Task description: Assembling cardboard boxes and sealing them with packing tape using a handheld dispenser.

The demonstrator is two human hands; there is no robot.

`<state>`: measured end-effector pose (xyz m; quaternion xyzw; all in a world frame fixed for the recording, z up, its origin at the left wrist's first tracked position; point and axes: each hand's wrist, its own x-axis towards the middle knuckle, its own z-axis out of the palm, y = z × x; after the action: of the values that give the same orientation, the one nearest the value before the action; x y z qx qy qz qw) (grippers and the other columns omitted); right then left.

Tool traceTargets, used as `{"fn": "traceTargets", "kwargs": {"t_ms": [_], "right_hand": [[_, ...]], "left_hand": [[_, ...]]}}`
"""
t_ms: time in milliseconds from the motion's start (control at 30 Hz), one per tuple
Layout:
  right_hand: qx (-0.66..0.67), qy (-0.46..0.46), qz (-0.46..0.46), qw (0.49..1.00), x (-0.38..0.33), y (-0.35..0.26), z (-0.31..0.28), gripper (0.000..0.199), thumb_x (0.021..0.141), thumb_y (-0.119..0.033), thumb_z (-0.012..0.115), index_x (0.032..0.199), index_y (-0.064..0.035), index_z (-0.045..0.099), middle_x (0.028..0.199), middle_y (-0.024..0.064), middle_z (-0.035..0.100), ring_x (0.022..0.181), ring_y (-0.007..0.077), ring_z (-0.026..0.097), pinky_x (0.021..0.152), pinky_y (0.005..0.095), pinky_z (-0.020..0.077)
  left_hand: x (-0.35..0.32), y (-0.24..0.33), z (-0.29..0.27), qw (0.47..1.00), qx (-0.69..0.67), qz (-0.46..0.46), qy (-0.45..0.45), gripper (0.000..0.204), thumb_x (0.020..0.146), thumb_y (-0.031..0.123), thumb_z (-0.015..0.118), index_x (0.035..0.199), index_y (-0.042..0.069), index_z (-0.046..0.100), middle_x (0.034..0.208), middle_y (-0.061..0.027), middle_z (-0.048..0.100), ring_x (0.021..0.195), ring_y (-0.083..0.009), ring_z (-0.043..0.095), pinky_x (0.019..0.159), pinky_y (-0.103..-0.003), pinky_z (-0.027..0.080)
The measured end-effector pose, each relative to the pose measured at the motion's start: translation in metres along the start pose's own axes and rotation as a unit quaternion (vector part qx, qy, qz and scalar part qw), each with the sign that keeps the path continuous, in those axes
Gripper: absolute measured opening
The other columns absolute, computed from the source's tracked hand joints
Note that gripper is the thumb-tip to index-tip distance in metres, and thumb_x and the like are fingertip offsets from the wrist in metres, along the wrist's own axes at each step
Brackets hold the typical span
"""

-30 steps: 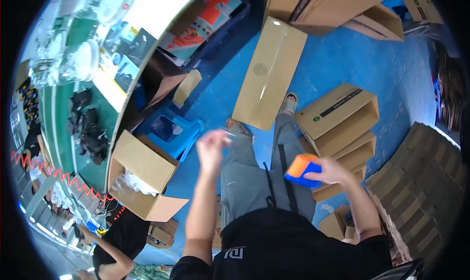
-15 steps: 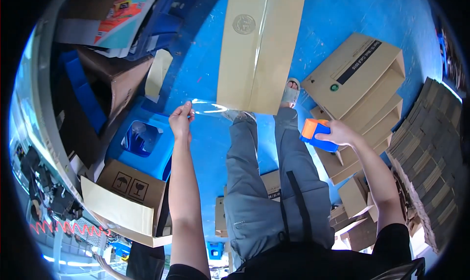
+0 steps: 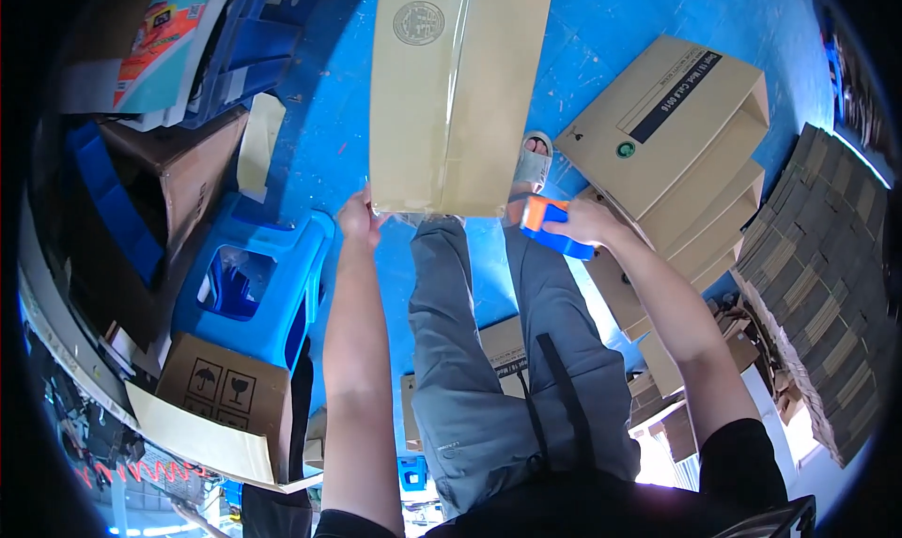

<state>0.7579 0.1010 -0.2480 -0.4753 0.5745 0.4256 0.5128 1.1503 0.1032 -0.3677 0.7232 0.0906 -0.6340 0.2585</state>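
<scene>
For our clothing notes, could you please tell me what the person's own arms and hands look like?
The left hand and right hand are both bare, with no gloves visible. The forearms are uncovered too; I see no watch or band. Short, plain black sleeves cover the upper arms.

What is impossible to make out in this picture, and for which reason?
In the head view:
Contents of the taped carton: hidden by its closed flaps.
Carton's far end: cut off by the upper edge.
Whether the left hand grips the carton: too blurred.
Right hand: some fingers hidden by the tape dispenser.
</scene>
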Motion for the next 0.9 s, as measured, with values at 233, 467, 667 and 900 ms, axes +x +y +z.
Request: {"fn": "traceTargets", "kwargs": {"t_ms": [233, 467, 667, 900], "right_hand": [[0.011, 0.013, 0.018, 1.000, 0.015, -0.068, -0.013, 0.065, 0.081, -0.058, 0.066, 0.124, -0.0090, 0.064, 0.117, 0.0148, 0.069, 0.108, 0.0316, 0.066, 0.089, 0.0422, 0.0532], [0.012, 0.078, 0.059, 0.995, 0.030, -0.057, 0.012, 0.063, 0.080, -0.060, 0.068, 0.115, -0.0070, 0.069, 0.117, 0.0153, 0.069, 0.109, 0.0313, 0.066, 0.089, 0.0437, 0.0530], [-0.021, 0.123, 0.153, 0.980, 0.044, 0.005, 0.026, 0.036, 0.089, -0.031, 0.061, 0.117, -0.0100, 0.070, 0.121, 0.0111, 0.069, 0.114, 0.0282, 0.066, 0.089, 0.0421, 0.0543], [-0.045, 0.131, 0.093, 0.986, 0.041, -0.012, 0.025, 0.037, 0.083, -0.033, 0.067, 0.108, -0.0053, 0.072, 0.112, 0.0148, 0.071, 0.106, 0.0294, 0.068, 0.086, 0.0434, 0.0546]], "left_hand": [[0.028, -0.006, -0.019, 0.996, -0.042, -0.045, -0.066, 0.033, 0.091, 0.009, 0.043, 0.112, -0.002, 0.067, 0.103, -0.0103, 0.071, 0.084, -0.0193, 0.068, 0.076, -0.034, 0.058], [-0.016, 0.012, 0.028, 0.974, 0.215, 0.050, 0.051, 0.033, 0.094, 0.019, 0.050, 0.121, 0.005, 0.064, 0.096, -0.0139, 0.069, 0.081, -0.0237, 0.067, 0.058, -0.043, 0.055], [-0.086, 0.012, 0.066, 0.863, 0.408, 0.276, -0.112, 0.071, 0.096, 0.047, 0.058, 0.147, 0.002, 0.038, 0.105, -0.0276, 0.067, 0.100, -0.0400, 0.065, 0.086, -0.043, 0.051], [-0.118, -0.032, 0.071, 0.793, 0.529, 0.287, -0.092, 0.091, 0.096, 0.049, 0.057, 0.151, -0.010, 0.015, 0.141, -0.0369, 0.043, 0.135, -0.0468, 0.040, 0.111, -0.045, 0.035]]}}
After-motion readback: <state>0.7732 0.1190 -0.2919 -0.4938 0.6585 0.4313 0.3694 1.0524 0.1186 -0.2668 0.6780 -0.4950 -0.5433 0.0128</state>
